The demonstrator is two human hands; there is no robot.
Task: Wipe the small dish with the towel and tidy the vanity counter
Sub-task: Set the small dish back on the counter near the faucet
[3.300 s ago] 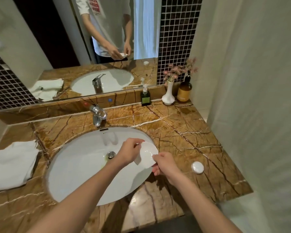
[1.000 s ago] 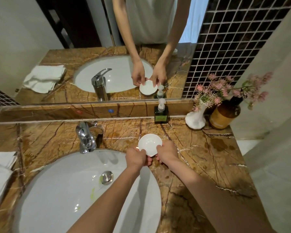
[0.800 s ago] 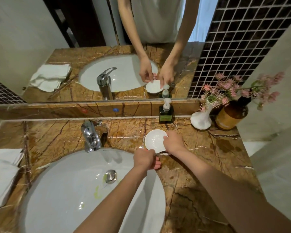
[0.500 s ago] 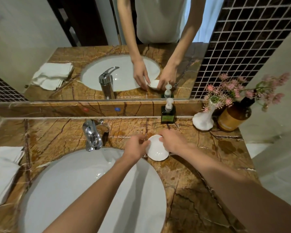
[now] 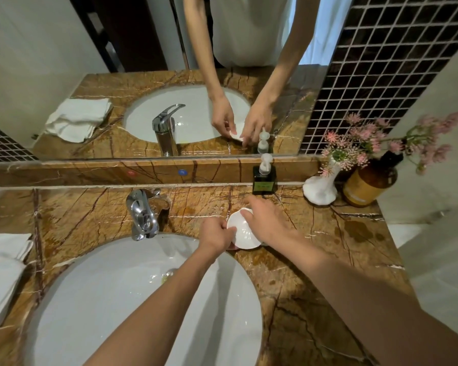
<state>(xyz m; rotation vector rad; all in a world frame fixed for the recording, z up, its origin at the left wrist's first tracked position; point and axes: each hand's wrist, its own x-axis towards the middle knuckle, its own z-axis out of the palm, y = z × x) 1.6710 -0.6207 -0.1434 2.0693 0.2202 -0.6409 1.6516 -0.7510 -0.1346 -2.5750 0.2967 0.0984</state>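
1. Both hands share the grip on the small round white ceramic dish (image 5: 243, 231): the left hand (image 5: 215, 233) pinches its near-left rim with closed fingers, and the right hand (image 5: 265, 220) lies over its right side, fingers curled loosely along the far rim.
2. The dish sits low over the brown veined marble surface (image 5: 325, 273), just behind the rim of the white oval basin (image 5: 111, 294) and in front of the dark green pump bottle (image 5: 264, 178); whether it touches the surface cannot be told.
3. The folded white towel (image 5: 3, 268) lies at the far left edge, well apart from both hands.
4. To do this step well, lower the dish flat and release gently, keeping clear of the bottle and the white vase (image 5: 321, 190).
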